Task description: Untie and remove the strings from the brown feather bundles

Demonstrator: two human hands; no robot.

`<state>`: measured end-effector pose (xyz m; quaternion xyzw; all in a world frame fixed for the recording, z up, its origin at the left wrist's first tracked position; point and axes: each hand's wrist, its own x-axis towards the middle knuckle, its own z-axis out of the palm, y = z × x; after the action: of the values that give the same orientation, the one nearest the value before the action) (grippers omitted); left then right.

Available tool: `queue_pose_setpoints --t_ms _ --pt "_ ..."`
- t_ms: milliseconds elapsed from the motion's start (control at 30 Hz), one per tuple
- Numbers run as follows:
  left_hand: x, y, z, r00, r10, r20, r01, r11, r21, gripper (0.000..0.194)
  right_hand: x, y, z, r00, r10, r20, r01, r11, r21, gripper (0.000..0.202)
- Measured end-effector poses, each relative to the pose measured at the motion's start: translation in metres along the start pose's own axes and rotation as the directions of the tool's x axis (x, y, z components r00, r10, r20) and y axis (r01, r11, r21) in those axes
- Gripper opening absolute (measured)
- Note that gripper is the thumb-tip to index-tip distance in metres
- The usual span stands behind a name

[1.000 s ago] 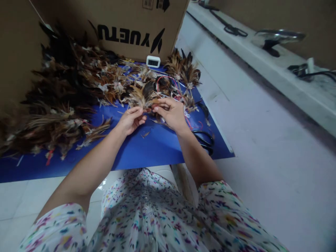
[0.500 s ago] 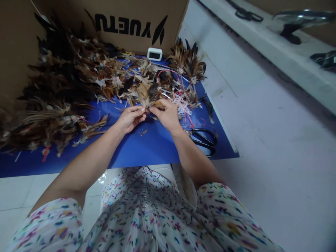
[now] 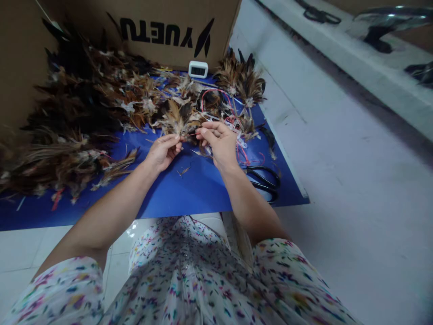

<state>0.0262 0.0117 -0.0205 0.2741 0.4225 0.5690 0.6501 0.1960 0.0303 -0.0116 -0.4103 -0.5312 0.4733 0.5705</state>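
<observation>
The left hand [image 3: 163,152] pinches a feather bunch [image 3: 177,119]. Beside it, the right hand [image 3: 220,143] grips red string [image 3: 192,134]; scissors [image 3: 262,169] lie nearby.

Left arm [image 3: 117,210]: directed forward and obliquely rightward, the wrist nearly straight; left grip [image 3: 163,152] closed in a pinch at the fingertips, the lower fingers curled beneath. Right arm [image 3: 248,203]: directed forward and obliquely leftward, converging on its counterpart; right grip [image 3: 220,143] likewise pinched at thumb and forefinger, back of hand upward, near the left yet apart.
</observation>
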Motion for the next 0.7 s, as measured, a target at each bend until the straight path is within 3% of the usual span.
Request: queue_pose_setpoints --t_ms 267,700 --pt "0.0009 0.0019 -0.0015 0.999 0.04 -0.016 -0.041 0.999 -0.034 0.016 0.0018 0.0 -0.002 0.998 0.003 -0.064 0.002 0.997 0.076 0.026" --pt "0.0039 -0.0012 -0.0046 0.988 0.15 -0.037 -0.15 0.989 -0.016 0.011 -0.0012 0.0006 -0.0036 0.999 0.04 -0.01 -0.038 0.989 0.145 0.027"
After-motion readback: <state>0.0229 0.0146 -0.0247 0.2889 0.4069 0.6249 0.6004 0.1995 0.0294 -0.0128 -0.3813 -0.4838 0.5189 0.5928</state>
